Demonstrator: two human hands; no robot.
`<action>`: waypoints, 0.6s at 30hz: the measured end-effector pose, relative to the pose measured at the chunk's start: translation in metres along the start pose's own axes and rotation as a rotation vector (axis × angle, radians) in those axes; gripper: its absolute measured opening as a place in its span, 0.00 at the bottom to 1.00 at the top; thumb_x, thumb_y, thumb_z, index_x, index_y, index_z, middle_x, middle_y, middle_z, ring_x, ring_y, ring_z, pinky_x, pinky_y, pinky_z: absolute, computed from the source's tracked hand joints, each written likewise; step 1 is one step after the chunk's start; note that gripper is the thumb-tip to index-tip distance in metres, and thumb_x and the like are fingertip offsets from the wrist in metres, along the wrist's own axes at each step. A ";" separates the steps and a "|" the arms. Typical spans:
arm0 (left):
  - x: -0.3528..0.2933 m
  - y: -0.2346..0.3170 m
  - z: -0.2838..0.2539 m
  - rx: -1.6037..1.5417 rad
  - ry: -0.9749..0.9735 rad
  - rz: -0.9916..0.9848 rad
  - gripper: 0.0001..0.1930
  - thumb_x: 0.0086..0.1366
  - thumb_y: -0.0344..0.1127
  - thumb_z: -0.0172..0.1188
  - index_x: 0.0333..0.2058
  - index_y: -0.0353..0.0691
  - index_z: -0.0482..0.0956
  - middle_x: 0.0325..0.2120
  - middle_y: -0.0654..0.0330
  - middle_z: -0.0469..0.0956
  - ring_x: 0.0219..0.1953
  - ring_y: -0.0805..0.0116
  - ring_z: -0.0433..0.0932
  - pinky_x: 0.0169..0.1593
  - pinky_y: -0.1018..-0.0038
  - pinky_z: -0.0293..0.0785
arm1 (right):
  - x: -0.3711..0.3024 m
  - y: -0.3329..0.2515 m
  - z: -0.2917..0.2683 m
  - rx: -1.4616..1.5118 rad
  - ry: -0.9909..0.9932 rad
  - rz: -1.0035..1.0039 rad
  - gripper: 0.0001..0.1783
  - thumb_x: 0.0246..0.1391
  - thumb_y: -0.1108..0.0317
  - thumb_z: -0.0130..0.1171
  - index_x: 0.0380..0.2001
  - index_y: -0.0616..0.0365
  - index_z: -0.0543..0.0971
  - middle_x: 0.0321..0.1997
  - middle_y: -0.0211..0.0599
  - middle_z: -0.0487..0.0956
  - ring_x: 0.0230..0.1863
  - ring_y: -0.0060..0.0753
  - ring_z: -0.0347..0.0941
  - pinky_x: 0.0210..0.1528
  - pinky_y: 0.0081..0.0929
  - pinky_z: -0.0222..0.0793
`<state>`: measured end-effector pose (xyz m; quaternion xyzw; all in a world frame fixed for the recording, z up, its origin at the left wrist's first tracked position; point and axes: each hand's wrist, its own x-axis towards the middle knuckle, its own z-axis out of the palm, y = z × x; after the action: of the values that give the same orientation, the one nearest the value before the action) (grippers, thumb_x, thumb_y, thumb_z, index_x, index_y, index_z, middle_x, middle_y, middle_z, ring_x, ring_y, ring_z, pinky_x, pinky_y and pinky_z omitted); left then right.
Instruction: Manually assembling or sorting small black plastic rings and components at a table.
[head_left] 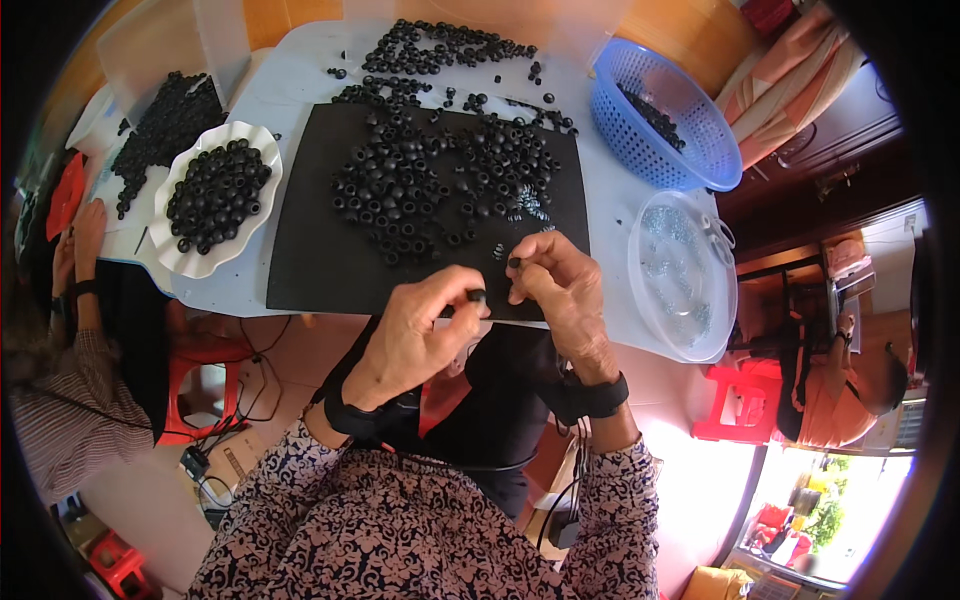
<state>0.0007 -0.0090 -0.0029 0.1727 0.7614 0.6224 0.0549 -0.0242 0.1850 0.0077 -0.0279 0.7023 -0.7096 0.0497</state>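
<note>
My left hand [415, 325] is closed in a pinch on a black bead [477, 296], held just over the near edge of the black mat [300, 240]. Close to its right, my right hand [560, 290] pinches a small black piece [515, 263], which looks like another bead. The two hands are apart. Beyond them, many loose round black beads [390, 190] with holes lie heaped on the mat. Small shiny coiled or ring-like pieces [530, 205] lie on the mat beside the heap, just past my right hand.
A scalloped white dish [268, 160] of black beads stands left. At right are a blue basket [610, 110] and a clear round tub [728, 300] holding small shiny pieces. More beads [450, 48] lie at the far side. A co-worker's hand [90, 230] is at far left.
</note>
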 end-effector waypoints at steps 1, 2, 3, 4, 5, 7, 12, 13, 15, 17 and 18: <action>-0.001 0.000 0.000 0.030 0.028 0.067 0.10 0.61 0.27 0.58 0.42 0.33 0.75 0.31 0.55 0.80 0.34 0.71 0.82 0.37 0.77 0.75 | 0.002 -0.005 0.004 0.027 0.048 0.064 0.07 0.54 0.78 0.54 0.37 0.64 0.77 0.27 0.30 0.79 0.27 0.17 0.75 0.29 0.16 0.70; -0.001 0.000 0.002 0.060 0.057 0.135 0.11 0.59 0.27 0.58 0.42 0.34 0.75 0.30 0.54 0.80 0.33 0.70 0.82 0.36 0.77 0.74 | 0.005 -0.007 0.007 0.020 0.041 0.061 0.07 0.54 0.78 0.54 0.37 0.64 0.77 0.27 0.30 0.79 0.27 0.17 0.75 0.29 0.16 0.70; -0.001 0.003 0.001 0.041 0.066 0.108 0.11 0.59 0.26 0.58 0.42 0.34 0.75 0.29 0.54 0.81 0.33 0.68 0.83 0.36 0.76 0.75 | 0.008 -0.008 0.009 -0.057 0.049 0.053 0.07 0.53 0.78 0.55 0.36 0.63 0.78 0.26 0.28 0.79 0.26 0.16 0.74 0.28 0.16 0.69; -0.001 0.002 0.001 0.038 0.072 0.112 0.11 0.59 0.26 0.58 0.42 0.34 0.75 0.29 0.54 0.81 0.33 0.68 0.83 0.36 0.76 0.75 | 0.011 -0.009 0.012 -0.133 0.056 0.044 0.06 0.53 0.77 0.56 0.35 0.63 0.78 0.24 0.27 0.79 0.25 0.15 0.74 0.26 0.16 0.68; -0.001 0.000 0.001 0.012 0.080 0.134 0.11 0.60 0.25 0.58 0.42 0.33 0.74 0.29 0.53 0.79 0.30 0.67 0.81 0.33 0.74 0.77 | 0.016 -0.011 0.017 -0.138 0.051 0.040 0.06 0.53 0.77 0.56 0.35 0.63 0.78 0.24 0.27 0.79 0.25 0.15 0.74 0.26 0.16 0.68; 0.000 -0.001 0.001 -0.040 0.092 0.144 0.10 0.61 0.25 0.59 0.41 0.33 0.73 0.28 0.52 0.77 0.26 0.66 0.80 0.30 0.72 0.78 | 0.028 -0.017 0.025 -0.405 0.099 -0.030 0.06 0.50 0.76 0.59 0.33 0.63 0.80 0.22 0.29 0.79 0.24 0.16 0.74 0.26 0.18 0.69; 0.000 -0.001 -0.003 -0.051 0.061 0.140 0.08 0.63 0.24 0.56 0.41 0.31 0.72 0.25 0.52 0.78 0.25 0.66 0.80 0.30 0.72 0.75 | 0.053 -0.019 0.039 -0.579 0.065 -0.210 0.07 0.47 0.75 0.61 0.32 0.64 0.81 0.22 0.37 0.80 0.23 0.22 0.76 0.30 0.22 0.73; 0.000 0.001 -0.004 -0.068 0.051 0.116 0.08 0.64 0.25 0.55 0.42 0.31 0.72 0.27 0.52 0.80 0.29 0.65 0.83 0.33 0.73 0.76 | 0.056 -0.020 0.041 -0.599 0.048 -0.223 0.07 0.47 0.74 0.61 0.32 0.63 0.82 0.22 0.37 0.80 0.23 0.21 0.76 0.30 0.22 0.73; 0.000 0.000 -0.005 -0.086 0.044 0.092 0.08 0.66 0.26 0.54 0.43 0.32 0.73 0.28 0.52 0.83 0.33 0.63 0.85 0.35 0.74 0.77 | 0.058 -0.022 0.042 -0.620 0.026 -0.236 0.07 0.48 0.74 0.60 0.32 0.63 0.82 0.21 0.36 0.80 0.23 0.20 0.76 0.29 0.22 0.73; -0.001 -0.004 -0.005 -0.104 0.059 0.112 0.08 0.66 0.26 0.54 0.43 0.32 0.73 0.29 0.52 0.83 0.32 0.64 0.85 0.35 0.75 0.77 | 0.054 -0.025 0.038 -0.587 0.118 -0.169 0.07 0.50 0.73 0.60 0.32 0.63 0.83 0.21 0.36 0.81 0.23 0.18 0.75 0.29 0.21 0.71; 0.000 -0.004 -0.005 -0.111 0.053 0.115 0.08 0.66 0.26 0.54 0.43 0.32 0.73 0.29 0.52 0.83 0.32 0.64 0.85 0.35 0.75 0.77 | 0.050 -0.027 0.033 -0.594 0.124 -0.167 0.07 0.50 0.73 0.60 0.32 0.63 0.83 0.21 0.36 0.81 0.23 0.18 0.75 0.29 0.21 0.71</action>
<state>-0.0013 -0.0138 -0.0054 0.1963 0.7159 0.6700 0.0083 -0.0716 0.1472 0.0338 -0.0556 0.8758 -0.4754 -0.0620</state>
